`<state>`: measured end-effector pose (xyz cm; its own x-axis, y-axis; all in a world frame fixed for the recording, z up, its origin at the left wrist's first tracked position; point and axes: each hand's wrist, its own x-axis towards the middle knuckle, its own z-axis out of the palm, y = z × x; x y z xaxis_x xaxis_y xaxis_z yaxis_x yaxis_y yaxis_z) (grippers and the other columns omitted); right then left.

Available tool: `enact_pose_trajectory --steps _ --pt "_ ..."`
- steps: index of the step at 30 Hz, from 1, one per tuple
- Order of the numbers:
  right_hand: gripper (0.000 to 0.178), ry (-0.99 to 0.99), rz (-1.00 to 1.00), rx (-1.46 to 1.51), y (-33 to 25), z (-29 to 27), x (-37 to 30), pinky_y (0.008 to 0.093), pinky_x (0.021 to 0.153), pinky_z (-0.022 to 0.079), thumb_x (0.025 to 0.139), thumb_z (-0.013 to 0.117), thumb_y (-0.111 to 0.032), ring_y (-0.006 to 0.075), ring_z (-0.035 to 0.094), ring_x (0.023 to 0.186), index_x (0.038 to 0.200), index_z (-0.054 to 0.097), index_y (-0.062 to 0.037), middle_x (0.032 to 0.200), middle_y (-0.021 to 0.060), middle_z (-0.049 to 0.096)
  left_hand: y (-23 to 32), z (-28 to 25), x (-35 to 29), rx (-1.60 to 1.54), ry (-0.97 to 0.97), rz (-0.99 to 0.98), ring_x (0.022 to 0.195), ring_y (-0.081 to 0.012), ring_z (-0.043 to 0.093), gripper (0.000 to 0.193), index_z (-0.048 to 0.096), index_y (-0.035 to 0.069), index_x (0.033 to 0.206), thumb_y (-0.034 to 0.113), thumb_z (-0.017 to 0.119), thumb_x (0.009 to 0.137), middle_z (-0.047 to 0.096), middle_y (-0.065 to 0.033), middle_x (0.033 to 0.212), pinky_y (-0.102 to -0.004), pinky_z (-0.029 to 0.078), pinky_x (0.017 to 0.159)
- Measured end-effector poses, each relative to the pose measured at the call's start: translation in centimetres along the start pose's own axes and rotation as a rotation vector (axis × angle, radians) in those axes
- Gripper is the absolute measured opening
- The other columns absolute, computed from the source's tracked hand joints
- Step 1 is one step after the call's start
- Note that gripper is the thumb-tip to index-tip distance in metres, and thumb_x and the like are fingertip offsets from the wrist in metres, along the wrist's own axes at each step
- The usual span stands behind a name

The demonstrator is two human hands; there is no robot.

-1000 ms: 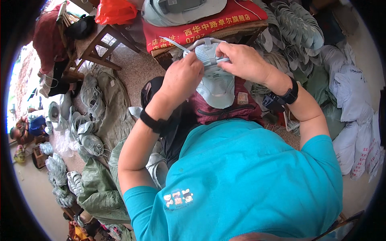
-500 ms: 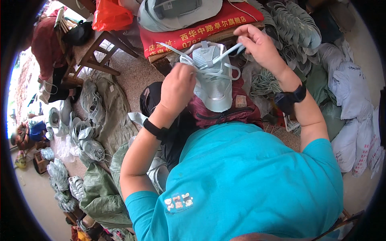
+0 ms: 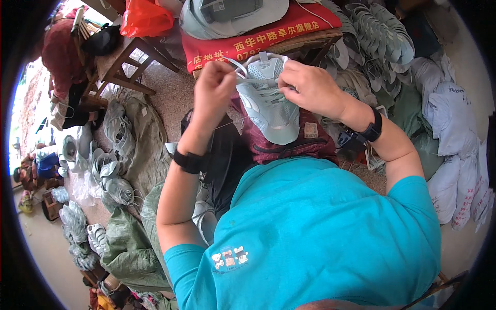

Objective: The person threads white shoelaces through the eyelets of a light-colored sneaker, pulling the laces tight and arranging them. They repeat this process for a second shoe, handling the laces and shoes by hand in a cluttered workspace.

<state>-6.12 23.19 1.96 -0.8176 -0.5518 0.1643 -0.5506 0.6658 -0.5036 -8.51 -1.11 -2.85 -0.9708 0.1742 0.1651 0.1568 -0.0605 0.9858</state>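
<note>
A pale mint shoe upper [image 3: 274, 119] lies on a maroon cloth piece [image 3: 315, 144] over my lap, its toe toward me. A light lace [image 3: 257, 81] is threaded through its eyelets, with one stretch running taut across the tongue between my hands. My left hand [image 3: 214, 88], slightly blurred, is closed on the lace at the upper's left edge. On the other side, my right hand [image 3: 310, 88] pinches the lace by the top eyelets, its fingers covering part of the upper's right side.
Ahead stands a wooden table with a red printed cloth [image 3: 310, 23] and more pale shoe parts [image 3: 237, 20]. Stacked uppers [image 3: 380, 36] and white sacks [image 3: 452, 119] are on the right. Loose uppers [image 3: 119, 129], green sacking [image 3: 132, 253] and a wooden stool [image 3: 124, 67] occupy the left.
My right hand has come down and left from the raised lace end to the upper's top eyelets. My left hand has moved up and left, drawing the lace across.
</note>
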Motion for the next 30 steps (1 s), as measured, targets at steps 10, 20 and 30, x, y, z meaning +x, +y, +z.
enact_pose_trajectory --steps 10,20,30 --pt "0.019 -0.096 0.096 0.173 2.4 -2.7 0.1 0.0321 0.067 0.042 0.080 0.072 -0.014 0.0187 0.051 0.076 0.081 0.057 -0.0023 0.081 0.0059 0.047 0.8 -9.6 -2.2 -0.413 0.373 -0.295 0.056 -0.0017 0.037 0.009 0.056 0.009 0.100 0.006 0.060 0.092 0.049 0.0052 0.074 -0.0194 0.030 0.050" --pt "0.018 0.400 -0.264 -0.168 0.7 1.6 0.7 0.0363 0.058 0.048 0.076 0.075 -0.006 0.0250 0.058 0.064 0.079 0.057 -0.0059 0.082 0.0076 0.050 0.2 -10.5 -4.8 -0.373 0.341 -0.329 0.056 -0.0021 0.038 0.009 0.057 0.009 0.102 0.007 0.061 0.094 0.050 0.0061 0.074 -0.0197 0.030 0.050" --pt "0.013 0.116 -0.132 -0.041 0.8 0.6 1.6 0.0386 0.070 0.050 0.085 0.066 -0.010 0.0292 0.062 0.080 0.092 0.057 -0.0039 0.099 0.0104 0.054 -2.6 -12.4 -4.4 0.416 0.384 -0.111 0.084 -0.0124 0.059 0.023 0.061 0.005 0.114 0.011 0.063 0.092 0.060 -0.0034 0.098 -0.0231 0.048 0.070"
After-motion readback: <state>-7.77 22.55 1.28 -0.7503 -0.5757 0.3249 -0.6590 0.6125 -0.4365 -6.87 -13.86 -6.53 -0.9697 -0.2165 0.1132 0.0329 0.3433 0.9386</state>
